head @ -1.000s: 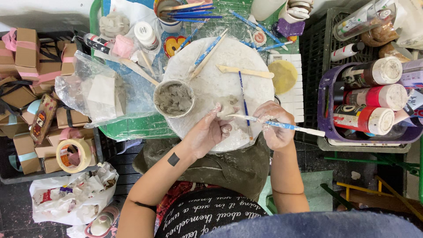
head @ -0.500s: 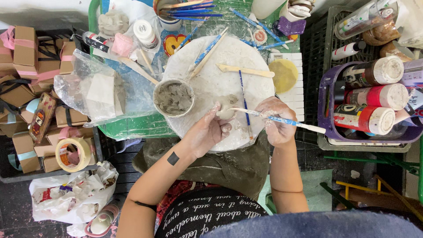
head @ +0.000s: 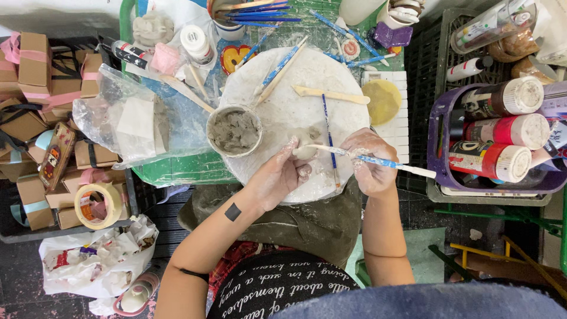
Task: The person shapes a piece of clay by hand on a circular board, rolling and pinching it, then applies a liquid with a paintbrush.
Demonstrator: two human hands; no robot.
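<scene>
Holding much the same pose as half a second ago, the person's left hand (head: 282,175) stays curled on a small clay piece (head: 304,152) at its fingertips, on the round white board (head: 295,88). The right hand (head: 369,165) keeps its fingers pinched together on a blue-handled brush (head: 378,160), whose pale tip now touches the clay piece; the brush has tilted only a little, and the handle runs out past the knuckles to the right.

Just beyond the left fingers sits a cup of grey clay slip (head: 234,131). Farther left of them lies a clear plastic bag (head: 127,121) with a grey block inside, then small brown cardboard boxes (head: 32,59) tied with pink ribbon and a roll of tan tape (head: 97,205). Right of the right fingers, a purple basket (head: 440,177) holds paint bottles (head: 496,130) lying on their sides with red, white and dark labels and round white caps.
</scene>
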